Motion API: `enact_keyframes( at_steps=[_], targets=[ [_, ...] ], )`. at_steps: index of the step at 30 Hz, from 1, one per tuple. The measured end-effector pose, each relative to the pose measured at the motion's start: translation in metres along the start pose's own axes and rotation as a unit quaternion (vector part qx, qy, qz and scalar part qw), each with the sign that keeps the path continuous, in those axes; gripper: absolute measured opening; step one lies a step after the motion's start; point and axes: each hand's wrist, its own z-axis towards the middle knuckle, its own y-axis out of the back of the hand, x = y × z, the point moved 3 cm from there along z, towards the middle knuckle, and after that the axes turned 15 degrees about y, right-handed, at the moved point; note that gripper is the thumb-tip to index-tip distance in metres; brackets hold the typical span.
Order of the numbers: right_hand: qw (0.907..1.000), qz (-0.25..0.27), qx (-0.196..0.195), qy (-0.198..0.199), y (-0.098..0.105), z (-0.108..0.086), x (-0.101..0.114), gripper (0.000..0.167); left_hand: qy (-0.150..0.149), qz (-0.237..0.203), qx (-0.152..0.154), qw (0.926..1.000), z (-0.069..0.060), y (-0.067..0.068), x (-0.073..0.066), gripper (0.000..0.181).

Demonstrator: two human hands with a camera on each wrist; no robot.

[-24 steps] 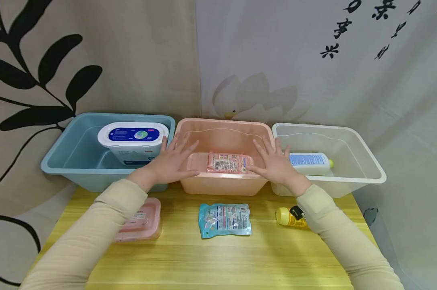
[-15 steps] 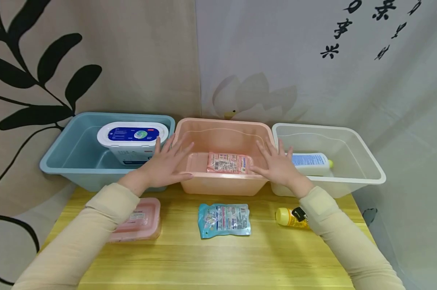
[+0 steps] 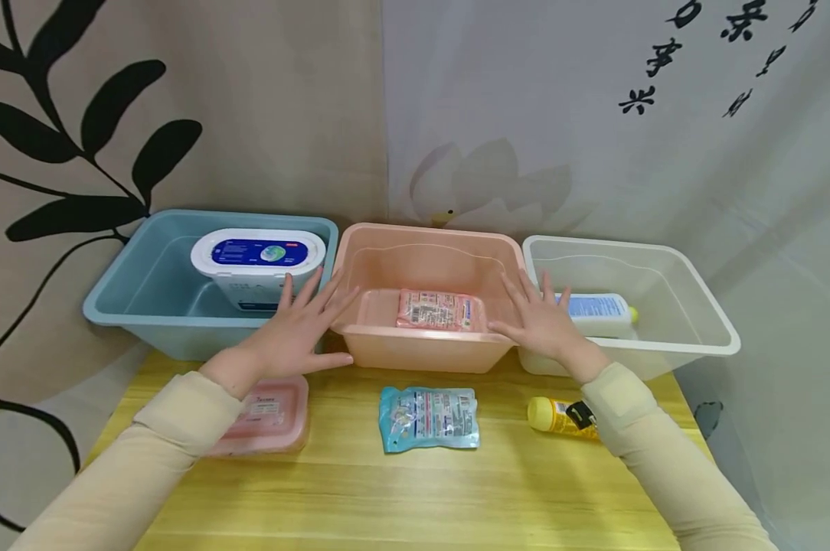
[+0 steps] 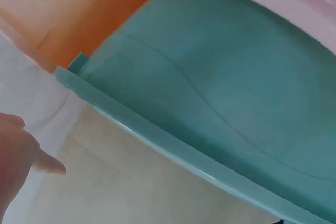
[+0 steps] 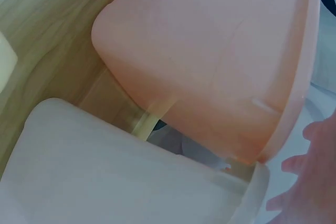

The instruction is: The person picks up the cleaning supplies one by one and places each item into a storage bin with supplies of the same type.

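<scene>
With fingers spread, my left hand (image 3: 280,333) hovers over the front of the gap between the blue bin (image 3: 146,323) and the peach bin (image 3: 422,352), holding nothing. My right hand (image 3: 553,329), also spread and holding nothing, is above the adjoining rims of the peach bin and the white bin (image 3: 670,346). Whether either hand touches a rim, I cannot tell. A white tub with a blue label (image 3: 258,251) stands in the blue bin. Inside the peach bin lies a pink printed packet (image 3: 439,310). A white bottle with a yellow-green cap (image 3: 601,314) lies in the white bin.
On the wooden table (image 3: 415,505) in front of the bins lie a pink lidded box (image 3: 270,417) partly under my left forearm, a blue pouch (image 3: 429,418), and a yellow bottle (image 3: 560,417) beside my right sleeve. A printed curtain (image 3: 284,115) hangs behind.
My left hand has drawn left and toward me, away from the peach bin. My right hand has shifted slightly right and toward me. The bins and their contents keep their places.
</scene>
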Motion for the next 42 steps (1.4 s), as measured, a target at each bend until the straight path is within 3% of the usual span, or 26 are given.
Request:
enact_keyframes(
  at_steps=[13, 19, 23, 29, 42],
  targets=[
    [1.0000, -0.003, 0.004, -0.006, -0.005, -0.011, -0.007, 0.086, 0.004, -0.015, -0.007, 0.9998, -0.041, -0.003, 0.020, 0.094],
    [0.9999, -0.001, 0.007, -0.010, -0.008, -0.014, -0.008, 0.086, -0.010, -0.002, -0.049, 0.9987, -0.059, -0.006, 0.034, 0.093],
    [0.9998, -0.001, 0.010, -0.014, -0.010, -0.014, -0.010, 0.087, -0.007, 0.011, -0.064, 0.9979, -0.067, -0.007, 0.041, 0.095],
    [0.9998, 0.003, 0.009, -0.019, -0.013, -0.016, -0.012, 0.089, 0.017, 0.004, -0.048, 0.9987, -0.079, -0.010, 0.049, 0.094],
    [0.9996, 0.015, 0.016, -0.020, -0.018, -0.021, -0.016, 0.088, -0.004, 0.017, -0.090, 0.9958, -0.103, -0.024, 0.073, 0.103]
  ],
)
